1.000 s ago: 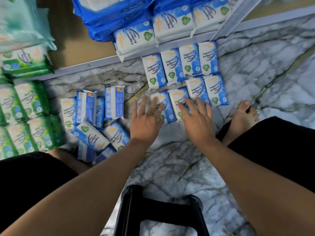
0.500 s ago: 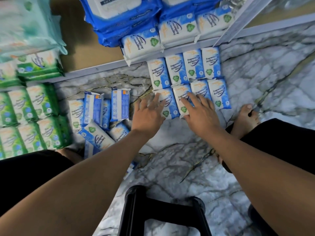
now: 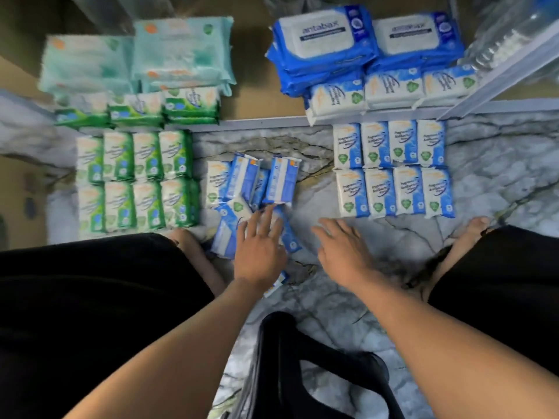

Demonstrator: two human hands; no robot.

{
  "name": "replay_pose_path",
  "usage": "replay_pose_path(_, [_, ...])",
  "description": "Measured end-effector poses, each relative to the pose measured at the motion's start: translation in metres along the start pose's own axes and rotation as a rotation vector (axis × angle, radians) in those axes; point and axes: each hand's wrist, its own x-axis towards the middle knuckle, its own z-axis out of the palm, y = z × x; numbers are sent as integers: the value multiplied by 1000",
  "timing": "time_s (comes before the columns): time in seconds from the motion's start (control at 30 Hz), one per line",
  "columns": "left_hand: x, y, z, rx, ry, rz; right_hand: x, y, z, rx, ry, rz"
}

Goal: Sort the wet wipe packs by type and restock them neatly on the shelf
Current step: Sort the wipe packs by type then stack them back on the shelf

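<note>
A loose heap of small blue-and-white plastic wet wipe packs (image 3: 251, 189) lies on the grey marble floor (image 3: 317, 297), between a tidy block of matching blue packs (image 3: 393, 170) on the right and green-and-white packs (image 3: 136, 179) on the left. The left hand (image 3: 260, 249) rests flat on the heap, grip slack, fingers spread, clasping nothing. The right hand (image 3: 341, 249) hovers beside it over the floor, grip likewise loose and empty.

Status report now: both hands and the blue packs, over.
Left hand open over loose blue packs. Right hand open, holding nothing. Sorted blue rows tidy. No obstruction seen.
</note>
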Motion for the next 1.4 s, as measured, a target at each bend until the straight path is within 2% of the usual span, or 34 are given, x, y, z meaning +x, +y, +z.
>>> replay_pose_path(0.1, [-22, -17, 6, -50, -7, -136, 1, -34, 11, 4, -54, -89])
replay_pose_path(0.2, [-30, -33, 12, -34, -23, -201, 2, -58, 20, -24, -140, -139])
replay_pose_path(0.33, [-25, -37, 13, -135, -51, -253, -3, -68, 25, -114, -275, -119])
replay_pose_path(0.43, [-18, -35, 13, -226, -97, -265, -11, -62, 26, -118, -304, -90])
replay_pose_path(0.57, [-23, -28, 16, -160, -123, -214, -25, -49, 28, -67, -212, -4])
replay_pose_path(0.73, [-29, -18, 29, -125, -168, -30, -37, -31, 33, -15, -60, 175])
replay_pose_path(0.83, [-27, -10, 36, -175, -143, 34, -31, -30, 27, 112, -24, 364])
replay_pose_path(0.9, [-25, -5, 37, -258, -42, -34, -25, -31, 24, 222, 42, 513])
replay_pose_path(1.0, [-17, 1, 38, -373, 66, -256, -15, -30, 25, 319, 82, 622])
replay_pose_path(1.1, [-9, 7, 41, -419, 71, -375, -7, -28, 26, 269, 62, 561])
replay_pose_path(1.23, [3, 14, 45, -446, 100, -428, -1, -25, 29, 203, 58, 436])
replay_pose_path(1.4, [15, 18, 48, -353, 110, -431, 0, -24, 34, 230, 84, 460])
